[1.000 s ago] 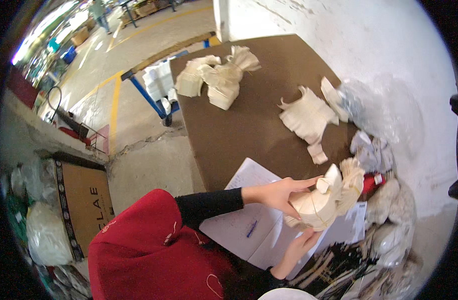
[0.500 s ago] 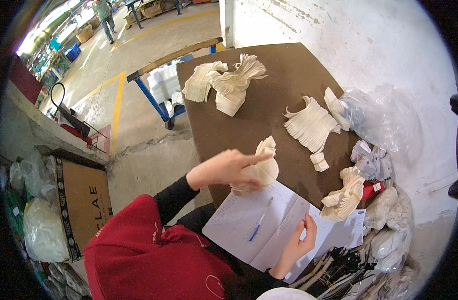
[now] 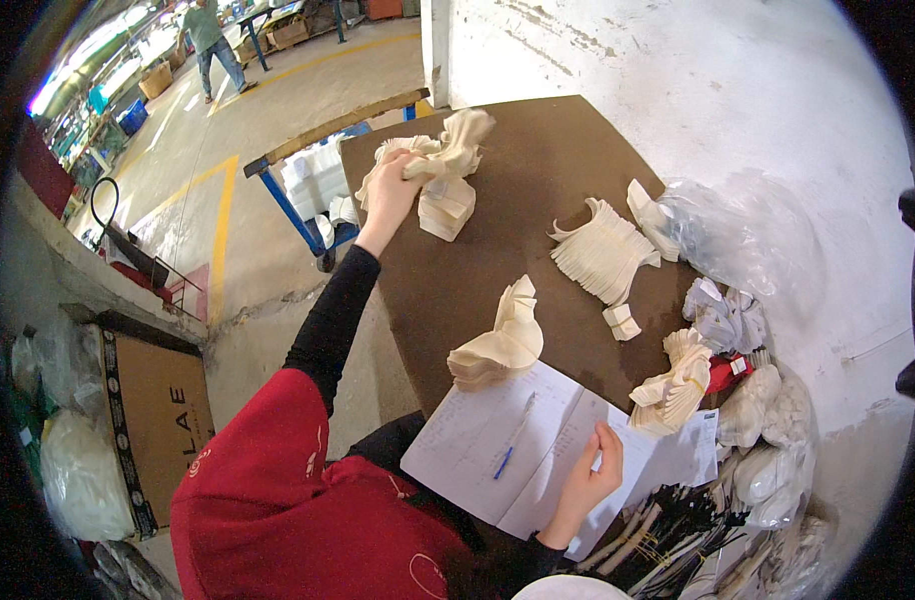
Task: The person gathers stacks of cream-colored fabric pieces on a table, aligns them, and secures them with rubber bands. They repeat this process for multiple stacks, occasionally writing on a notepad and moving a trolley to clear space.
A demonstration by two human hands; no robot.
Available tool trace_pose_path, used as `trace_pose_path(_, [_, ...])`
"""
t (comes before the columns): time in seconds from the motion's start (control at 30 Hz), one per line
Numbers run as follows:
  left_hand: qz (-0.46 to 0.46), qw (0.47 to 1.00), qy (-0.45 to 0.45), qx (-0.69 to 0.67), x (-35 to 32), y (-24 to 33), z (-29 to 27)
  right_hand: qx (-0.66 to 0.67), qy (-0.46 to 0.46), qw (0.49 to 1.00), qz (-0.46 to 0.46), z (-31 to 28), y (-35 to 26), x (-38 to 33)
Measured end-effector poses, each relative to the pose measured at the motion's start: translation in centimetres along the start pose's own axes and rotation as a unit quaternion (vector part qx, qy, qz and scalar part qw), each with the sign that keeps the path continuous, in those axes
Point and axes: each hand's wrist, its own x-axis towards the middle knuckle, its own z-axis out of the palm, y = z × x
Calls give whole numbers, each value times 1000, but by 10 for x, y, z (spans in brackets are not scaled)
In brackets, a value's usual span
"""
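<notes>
The left hand (image 3: 393, 195) is stretched out to the far left corner of the brown table (image 3: 538, 190), fingers closed round a cream bundle (image 3: 456, 148) of thin cut pieces, lifted a little and flaring at its top. Just below and touching it sits a squared stack (image 3: 446, 208) of the same stuff; whether the hand also touches that stack I cannot quite tell from here.

The right hand (image 3: 588, 480) rests on an open notebook (image 3: 498, 455) at the near edge, fingers curled over the right-hand page, pinning the paper and gripping nothing else. A blue pen (image 3: 513, 438) lies loose across the left page, apart from the hand.

Between the two hands, a second bundle (image 3: 498, 345) sits on the table with its lower edge just touching the notebook's top. Further right a fanned stack (image 3: 603, 250) lies flat, with a small block (image 3: 621, 322) near it. A tied bundle (image 3: 675, 380) stands at the notebook's right corner, just beside something red (image 3: 723, 372) (a tape roll or a pack, hard to make out).

Clear bags (image 3: 748, 240) are heaped along the white wall (image 3: 678, 80). Dark strips (image 3: 668, 535) lie under the notebook's right end. Off to the left stand a cardboard box (image 3: 158, 420) on the floor and a blue cart (image 3: 308, 190) beside the table.
</notes>
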Motion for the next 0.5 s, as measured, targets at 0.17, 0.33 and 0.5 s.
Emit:
trace_pose_path(0.17, [-257, 671, -93, -689, -16, 22, -44, -2, 4, 1000, 8, -3, -3, -2])
trace_pose_path(0.33, [-247, 638, -151, -714, -59, 49, -77, -2, -4, 1000, 1, -3, -8, -3])
trace_pose_path(0.5, [-170, 868, -207, -419, -152, 58, -60, -11, -26, 1000, -4, -4, -13, -3])
